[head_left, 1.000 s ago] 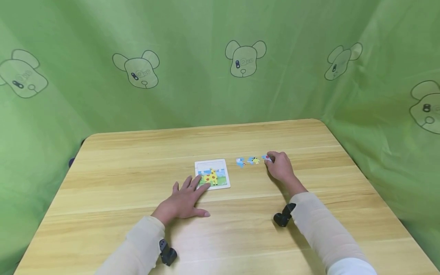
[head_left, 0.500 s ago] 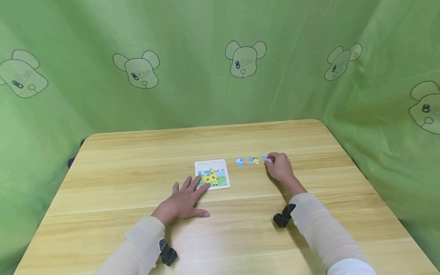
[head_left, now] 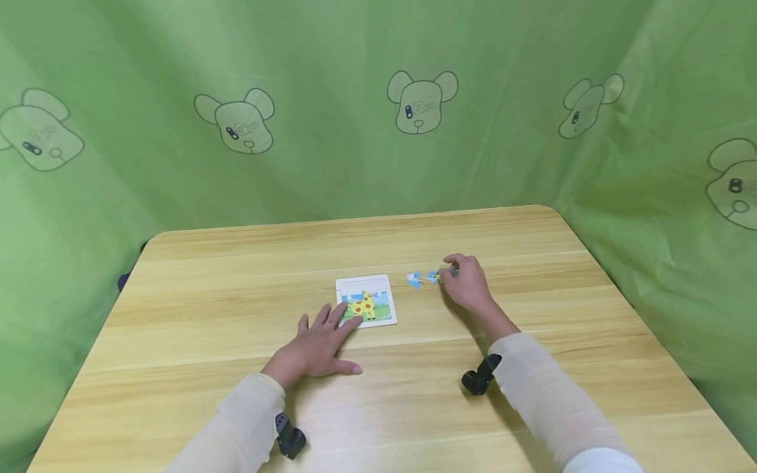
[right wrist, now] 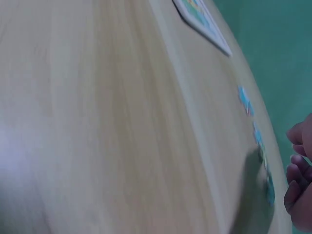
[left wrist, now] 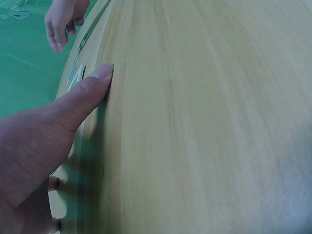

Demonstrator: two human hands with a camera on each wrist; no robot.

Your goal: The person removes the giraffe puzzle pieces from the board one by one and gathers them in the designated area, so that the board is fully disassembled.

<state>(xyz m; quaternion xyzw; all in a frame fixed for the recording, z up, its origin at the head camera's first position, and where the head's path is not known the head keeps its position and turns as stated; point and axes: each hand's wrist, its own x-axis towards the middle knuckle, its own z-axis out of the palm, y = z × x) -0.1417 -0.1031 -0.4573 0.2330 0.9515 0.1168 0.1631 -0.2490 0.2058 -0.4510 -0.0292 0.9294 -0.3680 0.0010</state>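
Note:
A white-framed jigsaw puzzle tray (head_left: 392, 303) with a yellow spotted giraffe picture lies on the table; its upper strip is bare white. My left hand (head_left: 316, 345) is spread flat, fingertips touching the tray's lower left corner. To the tray's right, a blue and white puzzle piece (head_left: 414, 280) and a blue and yellow puzzle piece (head_left: 433, 276) lie in a row. My right hand (head_left: 468, 284) hovers over the row's right end, thumb and index finger apart. Below it in the right wrist view, another puzzle piece (right wrist: 270, 190) lies on the table, mostly covered in the head view.
The wooden table (head_left: 408, 407) has rounded far corners. Green curtains (head_left: 331, 164) printed with bear heads hang behind it and at both sides. A small black camera (head_left: 481, 374) is strapped to the right wrist, another black camera (head_left: 290, 435) to the left.
My right hand has let go of the red-dotted end piece, lifted and shifted left toward the middle piece. The left hand stays on the tray.

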